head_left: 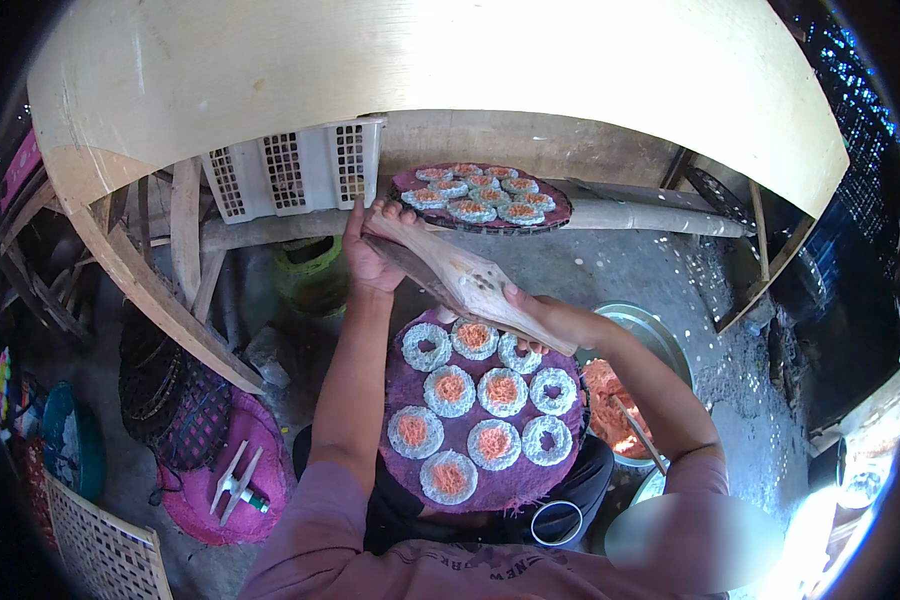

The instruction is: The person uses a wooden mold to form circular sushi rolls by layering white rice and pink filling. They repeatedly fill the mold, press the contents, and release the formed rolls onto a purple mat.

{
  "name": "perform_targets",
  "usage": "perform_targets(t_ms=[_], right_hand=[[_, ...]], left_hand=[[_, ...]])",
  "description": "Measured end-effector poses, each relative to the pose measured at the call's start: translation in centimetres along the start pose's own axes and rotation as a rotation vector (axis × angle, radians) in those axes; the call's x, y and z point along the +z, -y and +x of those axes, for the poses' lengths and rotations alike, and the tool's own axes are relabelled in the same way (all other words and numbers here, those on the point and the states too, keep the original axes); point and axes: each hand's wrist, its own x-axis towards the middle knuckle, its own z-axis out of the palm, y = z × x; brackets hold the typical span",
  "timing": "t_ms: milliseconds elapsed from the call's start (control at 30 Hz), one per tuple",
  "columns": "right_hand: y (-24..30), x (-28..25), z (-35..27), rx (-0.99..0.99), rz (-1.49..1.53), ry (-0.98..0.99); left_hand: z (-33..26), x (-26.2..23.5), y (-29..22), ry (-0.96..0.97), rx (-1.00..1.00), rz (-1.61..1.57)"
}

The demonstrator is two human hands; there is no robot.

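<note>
My left hand (375, 250) is closed round the far left end of a long pale wooden tool (465, 275), wide in the middle with several small dark spots there. My right hand (550, 318) grips its near right end, so the tool slants above the far edge of a round tray (480, 415) on my lap. Purple cloth covers this tray. On it lie several whitish rings of strands; some have orange shreds in the centre, such as one ring (450, 390), while another ring (548, 440) shows a bare middle.
A second tray (560, 215) of filled rings rests on a bamboo pole beside a white crate (285, 175). Right of my lap, a basin (660, 335) contains orange filling (610, 405) and a stick. A pale board (450, 60) overhangs; dark baskets (190, 410) stand left.
</note>
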Motion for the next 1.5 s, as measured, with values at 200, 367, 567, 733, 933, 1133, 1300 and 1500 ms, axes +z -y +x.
perform_targets(t_ms=[200,367,567,733,933,1133,1300,1500], right_hand=[[2.4,1.9,1.8,0.16,-0.023,0.191],[2.9,3.5,3.2,0.144,-0.141,0.112],[3.0,3.0,2.7,0.195,-0.214,0.048],[2.0,4.5,2.5,0.148,-0.116,0.066],[1.4,4.1,1.7,-0.035,-0.032,0.031],[-0.2,-3.2,-3.7,0.126,-0.077,0.014],[-2.7,-4.4,-5.6,0.257,-0.253,-0.097],[-3.6,-3.6,-5.4,0.259,-0.34,-0.217]], left_hand=[[-3.6,-1.6,-2.1,-0.18,0.159,0.022],[-4.9,-5.4,-3.5,-0.304,0.18,-0.057],[-5.3,-6.3,-2.1,-0.334,0.201,-0.134],[-5.8,-5.5,-2.9,-0.364,0.165,-0.048],[-2.4,-0.2,-4.5,-0.106,0.043,0.081],[-1.7,2.2,4.9,-0.143,0.066,-0.096],[-3.2,-0.8,11.0,-0.422,0.035,-0.177],[-3.3,-2.9,12.3,-0.321,0.026,-0.216]])
